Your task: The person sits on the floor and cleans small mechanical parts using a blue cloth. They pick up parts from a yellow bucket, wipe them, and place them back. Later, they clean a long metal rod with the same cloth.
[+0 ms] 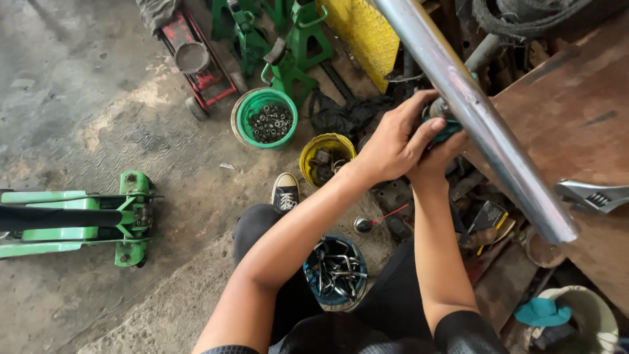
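Note:
A long shiny metal tube [485,118] slants from the top centre down to the right, over a rusty brown table [576,111]. Both my hands meet just left of it. My left hand [393,141] cups a small teal object [449,128] pressed against the tube's side. My right hand [438,157] lies underneath, its fingers curled around the same teal object; what it is stays mostly hidden by the fingers.
An adjustable wrench [593,195] lies on the table. On the floor: a green bucket of nuts [265,118], a yellow bucket [325,157], a blue tub of metal parts [337,272], a green floor jack [78,219], green jack stands [288,46], a red jack [196,59].

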